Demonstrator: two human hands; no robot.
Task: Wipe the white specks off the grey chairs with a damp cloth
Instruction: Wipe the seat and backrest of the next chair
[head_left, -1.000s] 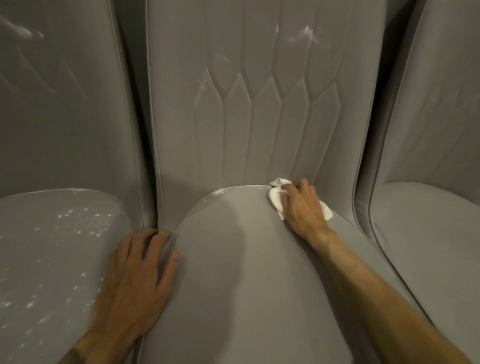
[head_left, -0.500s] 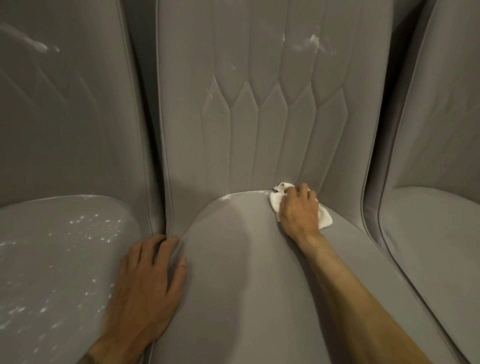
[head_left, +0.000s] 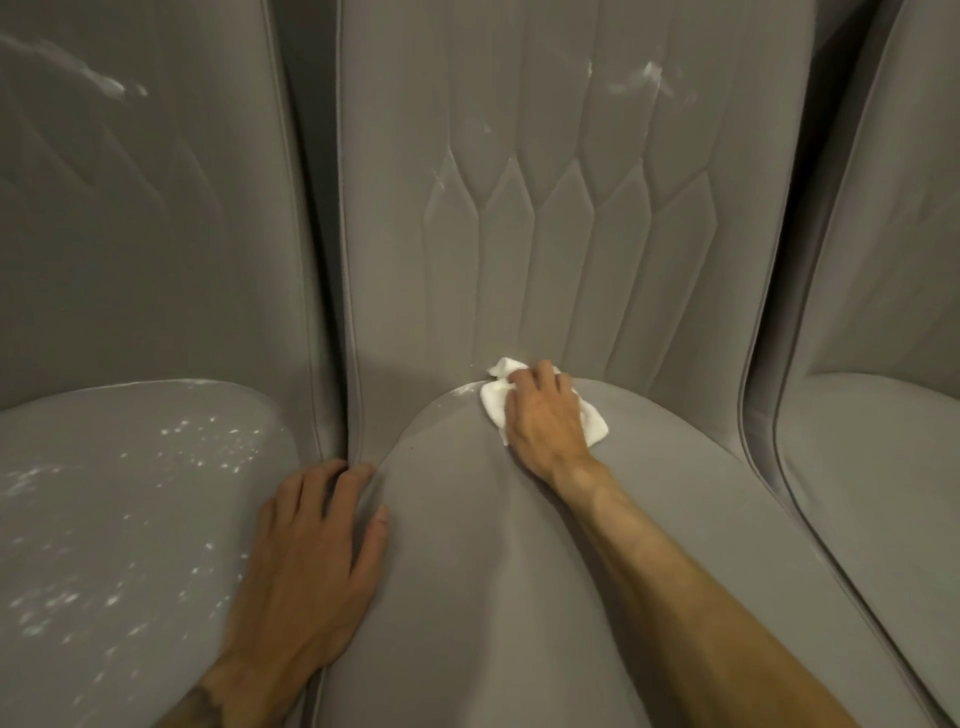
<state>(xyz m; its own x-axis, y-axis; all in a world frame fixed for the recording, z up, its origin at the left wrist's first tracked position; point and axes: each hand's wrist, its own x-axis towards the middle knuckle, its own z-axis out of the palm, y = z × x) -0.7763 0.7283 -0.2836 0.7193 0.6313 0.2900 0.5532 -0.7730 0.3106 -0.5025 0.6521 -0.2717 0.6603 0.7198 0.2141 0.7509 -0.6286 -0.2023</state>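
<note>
Right hand grips the white cloth on the middle chair seat; left hand rests flat.

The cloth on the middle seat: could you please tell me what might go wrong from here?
1. The right hand presses the cloth into the crease, so the white residue there may be pushed in rather than lifted.
2. The left hand rests by the speckled left seat; it could smear those specks.
3. The marks high on the backrest could be missed.
</note>
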